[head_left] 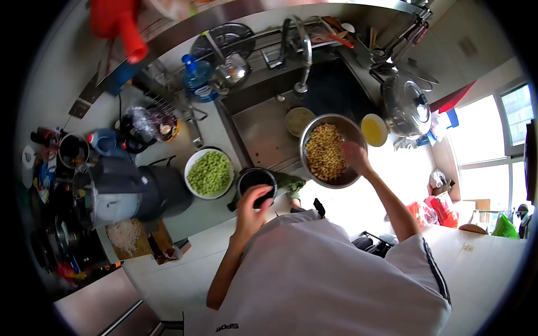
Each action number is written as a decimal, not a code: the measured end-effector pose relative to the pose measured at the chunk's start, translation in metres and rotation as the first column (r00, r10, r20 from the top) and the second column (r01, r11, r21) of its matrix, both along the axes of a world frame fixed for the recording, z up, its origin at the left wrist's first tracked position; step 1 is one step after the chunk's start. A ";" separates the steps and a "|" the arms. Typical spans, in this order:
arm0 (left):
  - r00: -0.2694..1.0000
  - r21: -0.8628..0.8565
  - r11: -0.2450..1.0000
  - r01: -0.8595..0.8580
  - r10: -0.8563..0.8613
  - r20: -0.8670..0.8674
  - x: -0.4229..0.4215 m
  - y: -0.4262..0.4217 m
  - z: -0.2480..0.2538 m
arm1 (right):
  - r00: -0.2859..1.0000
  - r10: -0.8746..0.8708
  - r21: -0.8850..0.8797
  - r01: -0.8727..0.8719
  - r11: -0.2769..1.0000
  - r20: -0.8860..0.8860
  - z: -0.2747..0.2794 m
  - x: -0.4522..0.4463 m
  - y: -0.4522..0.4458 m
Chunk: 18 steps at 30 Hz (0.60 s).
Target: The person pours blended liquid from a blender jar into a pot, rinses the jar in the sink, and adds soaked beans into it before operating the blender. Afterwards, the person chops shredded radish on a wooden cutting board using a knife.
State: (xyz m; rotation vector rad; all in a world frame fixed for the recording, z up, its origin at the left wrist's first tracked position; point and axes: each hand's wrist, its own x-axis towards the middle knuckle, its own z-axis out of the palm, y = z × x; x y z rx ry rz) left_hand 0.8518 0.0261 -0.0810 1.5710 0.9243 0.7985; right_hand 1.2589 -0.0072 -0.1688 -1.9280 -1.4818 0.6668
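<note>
A steel bowl [361,133] holding tan beans or kernels [325,152] is at the front right of the sink. My right hand [355,158] is over the bowl's right side, its fingers blurred, so I cannot make out whether they hold anything. Near the counter's front edge stands a black container [256,178] with a dark inside. My left hand [252,211] is at its near side, fingers curved and apart, with nothing visible between them. Left of the container sits a white bowl [208,195] full of green beans or peas [209,173].
Behind is a sink [255,131] with a faucet [305,61] and a small bowl [300,121]. A yellow-filled bowl [374,130] and a lidded steel pot [406,106] stand right. A grey-black appliance [162,190], water bottle [199,81] and wooden board [131,239] are left.
</note>
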 end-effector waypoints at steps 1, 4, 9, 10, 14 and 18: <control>0.986 -0.019 0.986 0.166 -0.166 0.010 0.036 0.012 0.005 | 0.966 -0.070 -0.024 0.067 0.997 -0.249 -0.022 0.009 0.000; 0.917 -0.083 0.914 0.398 -0.398 0.020 0.134 0.036 -0.030 | 0.987 -0.012 0.086 -0.001 0.996 0.158 -0.036 0.003 0.022; 0.930 0.246 0.919 0.307 -0.236 -0.281 0.227 0.071 -0.119 | 0.980 -0.035 0.174 0.000 0.985 0.195 -0.042 -0.007 0.065; 0.909 0.246 0.910 0.334 -0.241 -0.340 0.237 0.081 -0.124 | 0.986 0.059 0.153 -0.083 0.985 0.157 -0.042 -0.001 0.064; 0.758 0.111 0.906 0.409 -0.269 -0.595 0.244 0.085 -0.101 | 0.975 0.181 0.026 -0.186 0.982 0.131 -0.012 0.005 0.037; 0.933 0.262 0.965 -0.006 0.100 -0.346 0.245 0.064 -0.153 | 0.972 -0.236 0.023 0.236 0.971 -0.011 -0.037 0.009 0.021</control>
